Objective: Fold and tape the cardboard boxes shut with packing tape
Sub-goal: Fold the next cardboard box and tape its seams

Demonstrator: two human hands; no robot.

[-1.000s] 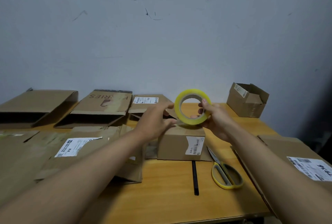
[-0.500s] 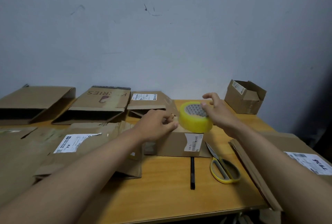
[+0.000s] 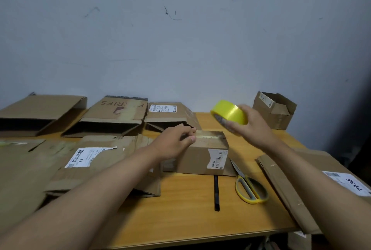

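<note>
A small closed cardboard box (image 3: 202,156) with a white barcode label stands in the middle of the wooden table (image 3: 180,205). My left hand (image 3: 174,141) rests on the box's top left edge, fingers curled, thumb against the top. My right hand (image 3: 249,129) grips a yellow roll of packing tape (image 3: 228,114), held tilted in the air above and to the right of the box. A strip of tape shows along the box's top seam.
Yellow-handled scissors (image 3: 251,188) and a black pen (image 3: 216,192) lie in front of the box. Flattened cardboard boxes (image 3: 96,159) cover the left side and the back. An open small box (image 3: 274,110) stands back right. More flat cardboard (image 3: 301,185) lies along the right edge.
My right hand has carried the tape roll up and to the right, away from the box top, turning it over. My left hand stays on the box.
</note>
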